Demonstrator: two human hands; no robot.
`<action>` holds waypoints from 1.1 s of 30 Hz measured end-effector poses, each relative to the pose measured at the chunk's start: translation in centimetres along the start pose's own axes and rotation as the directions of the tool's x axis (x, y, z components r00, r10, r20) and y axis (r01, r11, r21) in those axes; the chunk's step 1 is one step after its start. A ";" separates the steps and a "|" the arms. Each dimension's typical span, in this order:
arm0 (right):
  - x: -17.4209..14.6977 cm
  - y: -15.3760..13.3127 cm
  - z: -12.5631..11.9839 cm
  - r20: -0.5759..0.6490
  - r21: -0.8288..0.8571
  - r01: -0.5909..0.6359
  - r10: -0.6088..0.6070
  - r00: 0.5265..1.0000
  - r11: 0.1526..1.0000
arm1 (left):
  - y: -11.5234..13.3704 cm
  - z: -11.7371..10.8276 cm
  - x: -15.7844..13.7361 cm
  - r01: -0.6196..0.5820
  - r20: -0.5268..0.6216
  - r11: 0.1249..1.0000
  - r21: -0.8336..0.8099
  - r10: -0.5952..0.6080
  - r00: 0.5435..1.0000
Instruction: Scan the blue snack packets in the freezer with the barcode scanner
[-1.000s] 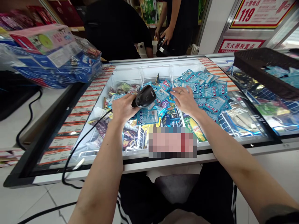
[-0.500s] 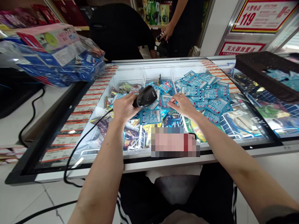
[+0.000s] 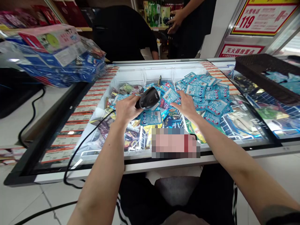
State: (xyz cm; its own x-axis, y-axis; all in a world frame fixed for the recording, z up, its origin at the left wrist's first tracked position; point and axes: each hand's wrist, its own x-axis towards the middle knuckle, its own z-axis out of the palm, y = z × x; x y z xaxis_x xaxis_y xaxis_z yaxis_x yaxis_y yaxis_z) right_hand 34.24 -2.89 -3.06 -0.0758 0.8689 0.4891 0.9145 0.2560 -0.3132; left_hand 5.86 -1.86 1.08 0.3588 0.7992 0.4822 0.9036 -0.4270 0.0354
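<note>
My left hand (image 3: 128, 107) is wrapped round the grip of a black barcode scanner (image 3: 149, 98), whose head points right, over the freezer. Its black cord hangs down to the left. My right hand (image 3: 186, 104) has a blue packet (image 3: 170, 95) between thumb and fingers, tilted, with its pale printed label side up. Beside that hand on the right lies a heap of similar blue packets (image 3: 217, 106). Below the scanner rests another blue packet (image 3: 151, 117), with several more partly hidden behind the scanner.
The chest freezer (image 3: 79, 178) holds wire dividers and colourful bags. Boxes in clear plastic (image 3: 58, 59) stand at the left. A dark brown basket (image 3: 255, 76) with blue packets sits at the right. Across the freezer are two people in black (image 3: 122, 34). A pixelated patch hides the front middle.
The blue packet at my right hand has tilted and risen slightly, and the hand has turned with it. The scanner has shifted slightly right. The standing person's hand across the freezer has moved up.
</note>
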 end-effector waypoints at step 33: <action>0.5 1.7 0.5 -0.025 0.340 -0.138 0.156 0.987 0.930 | 0.5 0.4 0.0 -0.104 0.055 0.994 0.010 0.104 0.993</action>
State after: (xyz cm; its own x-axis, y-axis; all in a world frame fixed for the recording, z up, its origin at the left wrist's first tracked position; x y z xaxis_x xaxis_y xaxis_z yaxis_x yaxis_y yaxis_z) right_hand 35.57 -1.85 -3.73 0.0776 0.8874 0.4545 0.7264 0.2619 -0.6354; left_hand 6.44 -1.92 0.79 0.4628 0.7725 0.4347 0.8635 -0.5038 -0.0240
